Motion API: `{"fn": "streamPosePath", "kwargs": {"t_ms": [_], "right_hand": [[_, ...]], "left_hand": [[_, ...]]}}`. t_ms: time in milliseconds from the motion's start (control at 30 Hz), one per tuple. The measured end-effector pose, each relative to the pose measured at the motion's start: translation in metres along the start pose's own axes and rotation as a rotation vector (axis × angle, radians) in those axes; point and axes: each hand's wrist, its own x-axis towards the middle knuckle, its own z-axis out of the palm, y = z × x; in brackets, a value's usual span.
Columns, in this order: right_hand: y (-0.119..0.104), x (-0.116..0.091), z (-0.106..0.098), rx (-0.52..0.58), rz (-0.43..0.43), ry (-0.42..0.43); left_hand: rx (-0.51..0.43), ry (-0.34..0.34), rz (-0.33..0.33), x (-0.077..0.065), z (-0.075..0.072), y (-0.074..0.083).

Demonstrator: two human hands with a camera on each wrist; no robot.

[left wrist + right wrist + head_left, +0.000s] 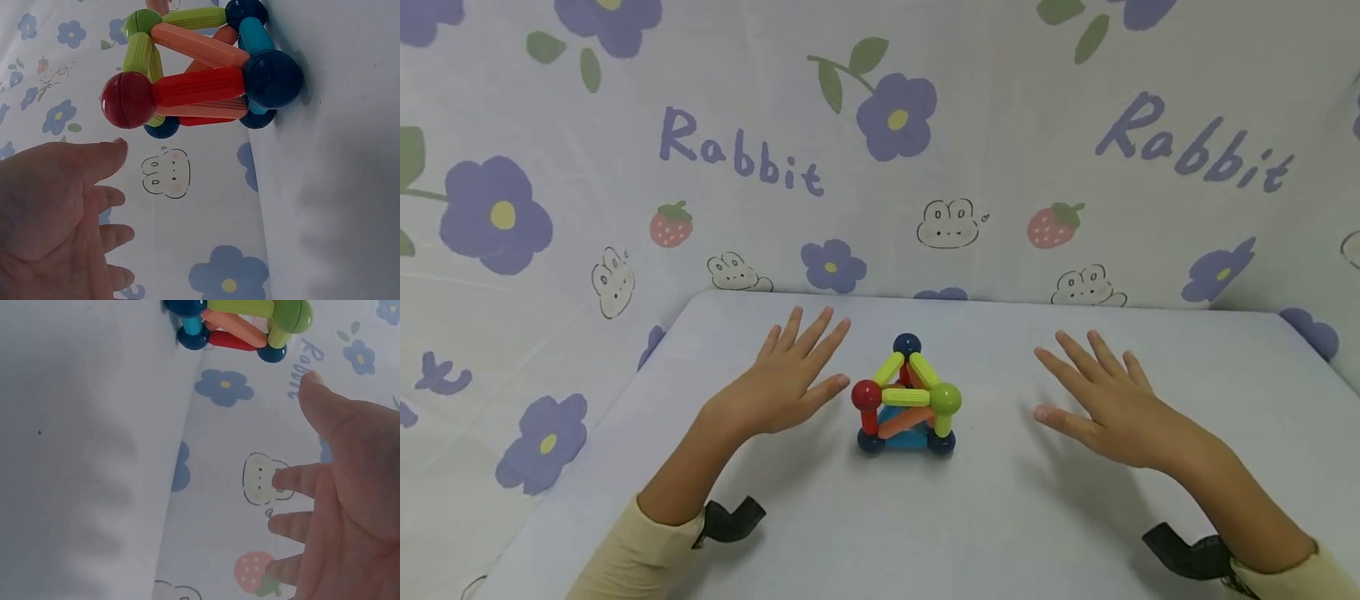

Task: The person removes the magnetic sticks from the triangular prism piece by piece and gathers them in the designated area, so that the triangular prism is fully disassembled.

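A small frame built of coloured rods and balls (907, 397) stands on the white table. Dark blue balls sit at its base and top, a red ball (867, 395) at its upper left and a green ball (946, 399) at its upper right. My left hand (782, 379) hovers just left of it, fingers spread and straight, thumb tip close to the red ball. Farther off on the right, my right hand (1108, 400) is held over the table with fingers spread. Neither hand holds anything. Both wrist views show the same frame past the thumb.
The white table (1000, 533) reaches back to a hanging cloth (992, 125) printed with flowers, rabbits and strawberries. A black curved piece is fixed at the left wrist (733, 521) and another at the right wrist (1187, 554).
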Motion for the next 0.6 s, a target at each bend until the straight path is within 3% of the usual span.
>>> {"fn": "streamPosePath", "kwargs": {"t_ms": [233, 400, 600], "right_hand": [[-0.011, 0.010, 0.001, 0.010, -0.067, -0.004], [-0.023, 0.020, 0.006, -0.001, -0.114, -0.001], [-0.037, 0.032, 0.012, -0.051, -0.221, 0.048]], "left_hand": [[-0.108, -0.012, 0.125, 0.002, -0.001, 0.004], [-0.215, -0.060, 0.138, 0.003, 0.003, 0.010], [-0.217, -0.021, 0.158, 0.009, 0.015, 0.018]]}}
